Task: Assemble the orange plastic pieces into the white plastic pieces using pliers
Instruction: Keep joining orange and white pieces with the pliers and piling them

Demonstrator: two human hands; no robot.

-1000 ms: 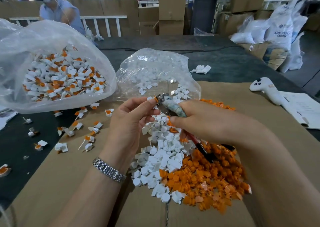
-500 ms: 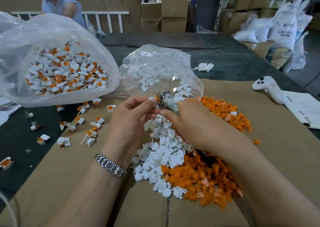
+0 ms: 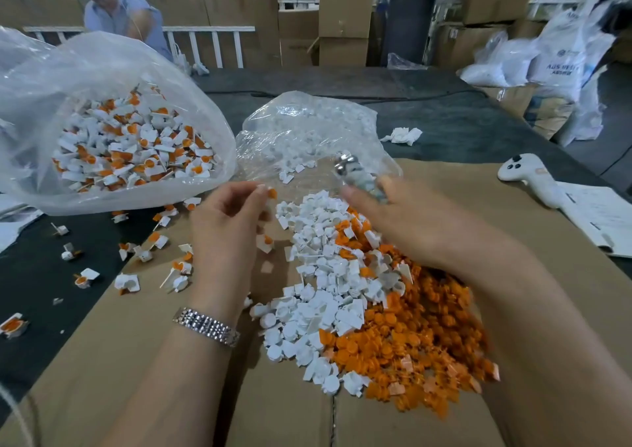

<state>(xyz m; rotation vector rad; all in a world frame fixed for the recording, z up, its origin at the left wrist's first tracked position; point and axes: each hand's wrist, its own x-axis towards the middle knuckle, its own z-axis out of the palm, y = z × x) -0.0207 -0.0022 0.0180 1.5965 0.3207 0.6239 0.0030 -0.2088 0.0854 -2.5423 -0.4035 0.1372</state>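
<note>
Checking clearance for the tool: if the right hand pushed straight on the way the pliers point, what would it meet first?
Probably the clear plastic bag of white pieces, just beyond the pliers in the right hand; depth is unclear.

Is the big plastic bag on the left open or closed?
Open. The big bag's mouth gapes toward the camera, with assembled white-and-orange pieces plainly visible inside.

The left hand [image 3: 227,228] hangs with fingers curled, its fingertips pinched together. The right hand [image 3: 407,222], blurred, has fingers curled closed.
</note>
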